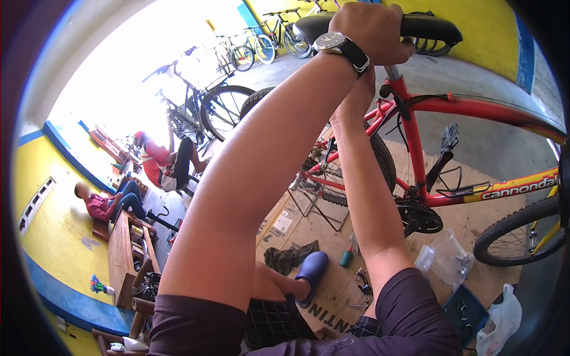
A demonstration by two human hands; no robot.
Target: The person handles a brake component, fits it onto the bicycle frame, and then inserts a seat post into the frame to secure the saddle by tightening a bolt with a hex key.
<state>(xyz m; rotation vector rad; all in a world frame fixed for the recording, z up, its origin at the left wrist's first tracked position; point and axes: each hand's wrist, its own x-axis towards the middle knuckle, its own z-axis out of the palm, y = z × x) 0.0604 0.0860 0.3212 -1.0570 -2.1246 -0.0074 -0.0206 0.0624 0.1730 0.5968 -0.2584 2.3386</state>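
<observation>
A red bicycle frame [417,148] with yellow "cannondale" lettering stands upright in front of me. My left hand [373,32], with a black-strapped watch on its wrist, is closed over the middle of the black saddle [436,29]. Below it, my right hand [358,98] reaches up beside the seat post [393,72]; its fingers are hidden behind my left wrist, so what they touch cannot be made out. The crank and chainring [423,218] hang below the frame, and the rear tyre [383,163] is partly behind my right forearm.
Flattened cardboard [332,237] lies underneath, with a dark cloth [291,257], a green-handled tool [346,257], plastic bags [454,261] and a blue tray [465,314]. A loose wheel [516,237] is at right. Two people sit at left; other bicycles stand behind.
</observation>
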